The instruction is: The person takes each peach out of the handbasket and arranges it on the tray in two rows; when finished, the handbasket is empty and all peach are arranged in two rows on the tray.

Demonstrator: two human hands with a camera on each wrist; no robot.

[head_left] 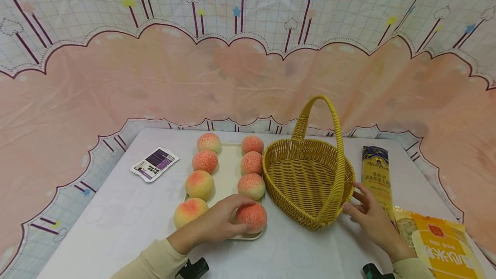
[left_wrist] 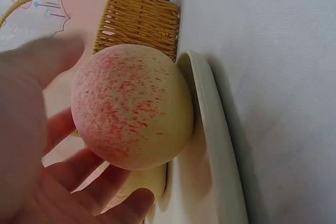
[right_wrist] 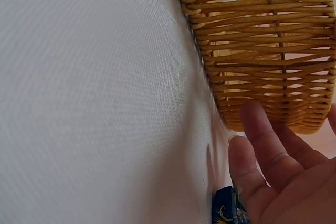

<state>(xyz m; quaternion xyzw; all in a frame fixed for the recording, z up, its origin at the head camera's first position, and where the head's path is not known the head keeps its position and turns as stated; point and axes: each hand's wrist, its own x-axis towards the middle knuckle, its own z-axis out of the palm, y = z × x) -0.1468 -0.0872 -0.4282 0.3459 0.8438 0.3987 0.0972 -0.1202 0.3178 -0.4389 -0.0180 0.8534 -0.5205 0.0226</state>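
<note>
Near the front right corner of the cream tray [head_left: 224,175], my left hand [head_left: 221,223] curls its fingers and thumb about a red-speckled peach [head_left: 252,218]. In the left wrist view this peach [left_wrist: 131,106] sits at the tray's rim. The other peaches stand in two columns, including a yellow-red peach [head_left: 199,185] on the left and a pinkish peach [head_left: 251,185] on the right. My right hand [head_left: 372,218] rests its fingertips at the right side of a woven, heart-shaped basket [head_left: 298,175]. In the right wrist view its fingers [right_wrist: 262,140] are extended along the wickerwork.
A small white and purple packet [head_left: 155,164] lies left of the tray. To the right of the basket are a blue and yellow spaghetti pack [head_left: 376,175] and an orange grain bag [head_left: 441,244]. The basket's tall handle [head_left: 337,141] arches above it. A patterned cloth hangs behind the white table [head_left: 116,218].
</note>
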